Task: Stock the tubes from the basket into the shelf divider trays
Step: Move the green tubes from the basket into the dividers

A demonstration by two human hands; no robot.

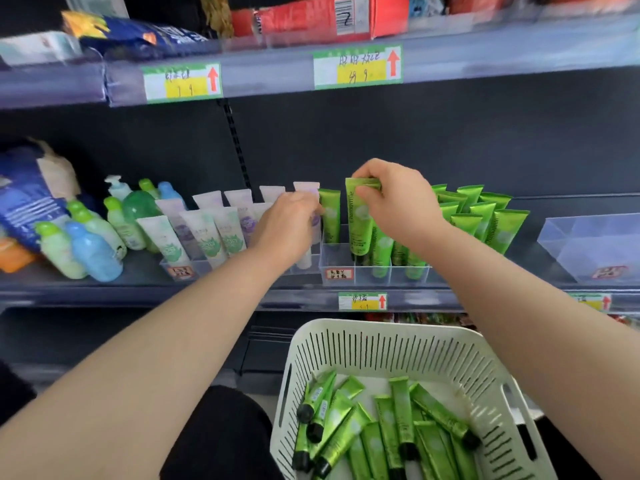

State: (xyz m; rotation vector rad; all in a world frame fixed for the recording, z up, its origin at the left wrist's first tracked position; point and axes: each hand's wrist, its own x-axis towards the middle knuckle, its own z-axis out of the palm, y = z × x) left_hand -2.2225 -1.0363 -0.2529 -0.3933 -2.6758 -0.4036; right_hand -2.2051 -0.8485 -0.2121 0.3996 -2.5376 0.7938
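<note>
Green tubes are lying in the basket; above it, right hand is pinching an upright tube in the tray, left hand is hiding its grip

Bright, even light; edges bow, perhaps motion-blurred up top

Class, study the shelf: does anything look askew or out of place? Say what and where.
Yes: the green and blue bottles at the left end of the shelf lean and lie jumbled, with a blue bag slumped against them.
</note>
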